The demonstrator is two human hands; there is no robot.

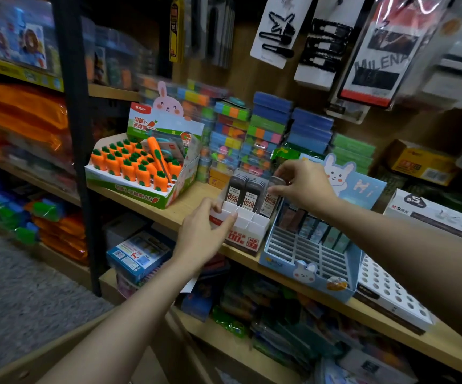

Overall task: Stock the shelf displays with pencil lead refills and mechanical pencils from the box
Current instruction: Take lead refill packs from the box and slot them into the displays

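A: What's on my far left?

B: A carrot-cutter display [138,173] on the wooden shelf [174,209], holding rows of orange carrots.

A: I see my left hand [206,231] gripping the near-left corner of the white lead-refill display box [245,227], fingers curled over its rim. How many refills are there?

B: Three dark refill cases stand in the back row, labelled 0.7. The front cells are bare.

A: My right hand [303,187] pinches the rightmost refill case [271,199] by its top.

B: Just right sits the blue bunny display tray [311,281], a few packs at its back.
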